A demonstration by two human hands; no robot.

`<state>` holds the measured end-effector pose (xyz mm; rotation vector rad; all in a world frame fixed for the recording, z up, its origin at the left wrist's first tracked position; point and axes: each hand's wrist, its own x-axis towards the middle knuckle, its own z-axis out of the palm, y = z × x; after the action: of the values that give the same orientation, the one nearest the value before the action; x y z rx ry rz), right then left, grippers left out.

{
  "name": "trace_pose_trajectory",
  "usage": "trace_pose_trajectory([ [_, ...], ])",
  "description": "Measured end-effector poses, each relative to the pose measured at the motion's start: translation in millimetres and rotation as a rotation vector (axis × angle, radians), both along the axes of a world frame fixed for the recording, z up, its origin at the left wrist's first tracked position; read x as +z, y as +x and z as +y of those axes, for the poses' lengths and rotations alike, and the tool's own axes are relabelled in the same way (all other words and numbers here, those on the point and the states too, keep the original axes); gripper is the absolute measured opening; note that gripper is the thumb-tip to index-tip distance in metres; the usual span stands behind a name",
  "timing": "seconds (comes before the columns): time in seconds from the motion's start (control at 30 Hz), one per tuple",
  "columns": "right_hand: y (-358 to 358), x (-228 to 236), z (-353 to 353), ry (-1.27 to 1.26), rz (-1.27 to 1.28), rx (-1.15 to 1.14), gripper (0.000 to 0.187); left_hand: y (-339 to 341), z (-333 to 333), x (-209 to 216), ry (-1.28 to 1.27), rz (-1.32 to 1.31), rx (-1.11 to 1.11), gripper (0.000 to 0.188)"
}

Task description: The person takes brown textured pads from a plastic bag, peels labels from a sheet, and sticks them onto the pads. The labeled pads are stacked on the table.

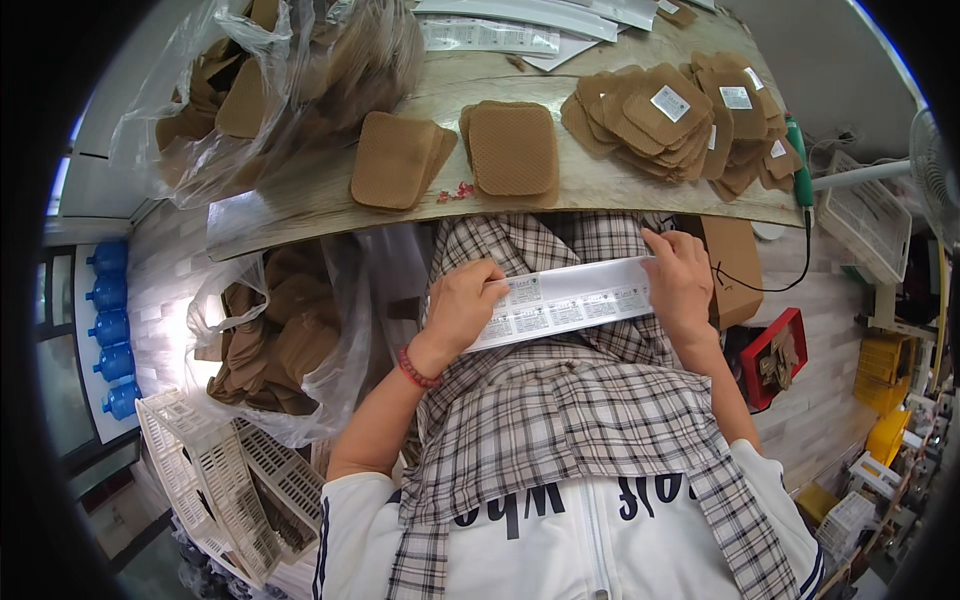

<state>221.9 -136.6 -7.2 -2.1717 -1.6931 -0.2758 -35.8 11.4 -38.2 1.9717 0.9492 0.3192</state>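
Observation:
My left hand [460, 308] grips one end of a white strip of printed labels [575, 308], its fingers curled over the edge. At the strip's other end, my right hand [682, 280] pinches it near the corner. The strip lies stretched between both hands above my checked apron [560, 400], below the table's edge. One label row has a blank white part beside a single label. On the table [320, 215] rest two stacks of plain brown textured pads, the left stack [392, 160] and the middle stack [512, 150]. Several labelled pads [640, 125] are piled further right.
A clear bag [390, 60] of brown pads sits on the table's left; another bag [340, 370] stands below. More label sheets [490, 36] lie at the far edge. A green corded tool [801, 165] is at the right edge, above a red bin [752, 362]. White crates [190, 470] stand lower left.

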Motion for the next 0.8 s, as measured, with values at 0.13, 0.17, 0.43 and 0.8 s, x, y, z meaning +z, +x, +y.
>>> trace_pose_trajectory([
  [0.13,-46,0,32,0.039,0.452,0.203,0.011,6,6,10,0.047,-0.067,-0.041,0.014],
  [0.17,-55,-4,39,0.044,0.500,0.206,0.011,7,8,13,0.068,-0.081,-0.047,0.014],
  [0.43,-72,-20,55,0.117,0.599,0.191,0.012,10,28,17,-0.108,-0.043,-0.088,0.014],
  [0.8,-62,-28,41,0.268,1.095,0.396,0.009,9,62,3,-0.462,-0.052,-0.156,0.009],
])
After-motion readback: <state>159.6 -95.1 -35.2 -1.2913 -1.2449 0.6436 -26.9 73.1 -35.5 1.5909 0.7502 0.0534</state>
